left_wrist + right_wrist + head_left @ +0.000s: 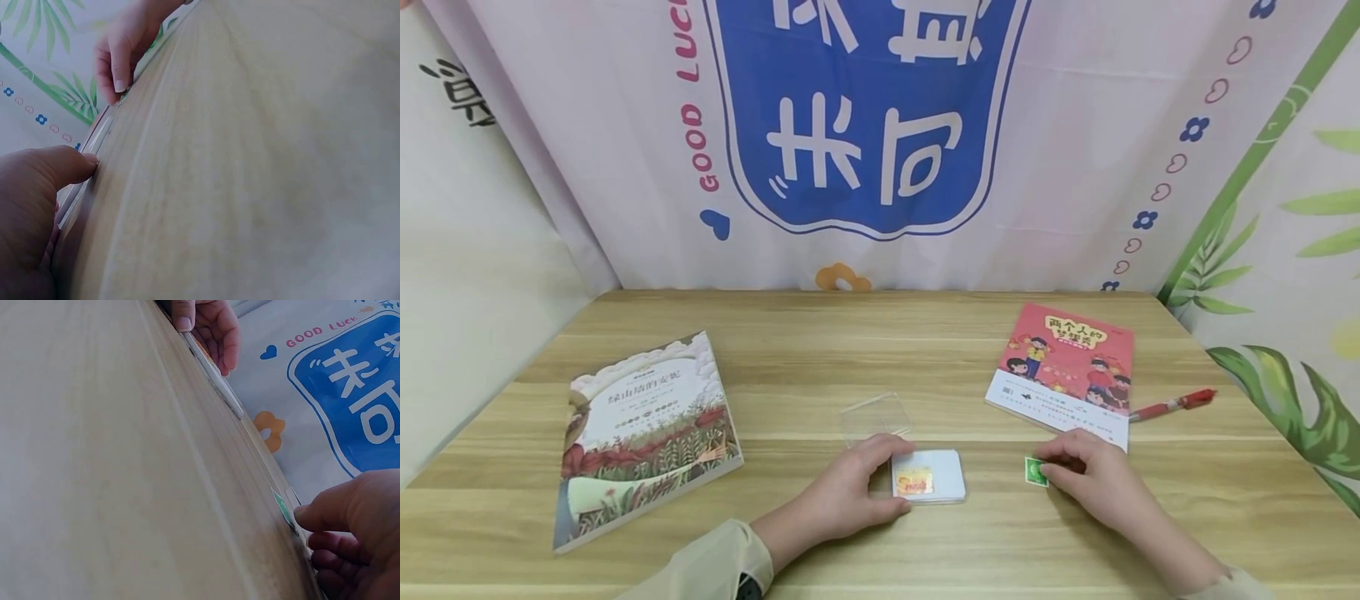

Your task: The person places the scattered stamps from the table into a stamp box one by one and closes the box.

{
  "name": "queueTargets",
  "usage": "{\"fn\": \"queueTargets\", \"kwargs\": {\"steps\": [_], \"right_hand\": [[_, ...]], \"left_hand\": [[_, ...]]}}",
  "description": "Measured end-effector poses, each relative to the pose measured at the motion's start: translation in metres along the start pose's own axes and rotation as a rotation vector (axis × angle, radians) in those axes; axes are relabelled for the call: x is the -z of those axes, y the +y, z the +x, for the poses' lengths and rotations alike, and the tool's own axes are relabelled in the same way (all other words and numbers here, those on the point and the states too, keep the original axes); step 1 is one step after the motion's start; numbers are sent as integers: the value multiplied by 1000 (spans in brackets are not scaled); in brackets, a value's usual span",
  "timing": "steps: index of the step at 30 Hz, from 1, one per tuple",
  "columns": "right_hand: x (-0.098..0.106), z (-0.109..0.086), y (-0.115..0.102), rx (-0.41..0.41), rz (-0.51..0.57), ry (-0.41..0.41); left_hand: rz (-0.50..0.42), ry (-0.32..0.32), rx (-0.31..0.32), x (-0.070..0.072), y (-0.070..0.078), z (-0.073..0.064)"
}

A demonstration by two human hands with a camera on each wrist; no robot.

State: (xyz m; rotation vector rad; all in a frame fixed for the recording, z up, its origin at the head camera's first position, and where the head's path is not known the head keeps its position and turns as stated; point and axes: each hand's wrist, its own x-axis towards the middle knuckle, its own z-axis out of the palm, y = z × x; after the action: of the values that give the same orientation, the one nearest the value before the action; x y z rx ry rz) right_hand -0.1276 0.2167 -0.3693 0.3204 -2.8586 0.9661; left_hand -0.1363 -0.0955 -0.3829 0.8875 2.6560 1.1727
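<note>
In the head view my left hand (842,493) holds a small clear case with white cards (950,473) in it, thumb on the near side and forefinger on the far side. An orange-and-yellow stamp (915,481) lies on the top card, at its left part. To the right, my right hand (1095,477) pinches a green stamp (1035,472) by its right edge, low over the table. The right wrist view shows this green stamp (284,509) tilted at the thumb tip. A clear plastic lid (877,416) lies just beyond the left hand, partly hidden by it.
A thick illustrated book (651,433) lies at the left of the wooden table (850,342). A pink-red book (1067,367) lies behind the right hand, with a red pen (1176,405) at its right side. A printed curtain (647,167) hangs behind the table.
</note>
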Motion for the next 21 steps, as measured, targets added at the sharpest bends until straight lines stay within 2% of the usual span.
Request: {"fn": "queueTargets", "kwargs": {"steps": [12, 21], "right_hand": [[-3, 4, 2, -3, -10, 5], [-3, 5, 2, -18, -22, -13]], "left_hand": [[2, -9, 13, 1, 0, 0], [2, 0, -12, 0, -1, 0]]}}
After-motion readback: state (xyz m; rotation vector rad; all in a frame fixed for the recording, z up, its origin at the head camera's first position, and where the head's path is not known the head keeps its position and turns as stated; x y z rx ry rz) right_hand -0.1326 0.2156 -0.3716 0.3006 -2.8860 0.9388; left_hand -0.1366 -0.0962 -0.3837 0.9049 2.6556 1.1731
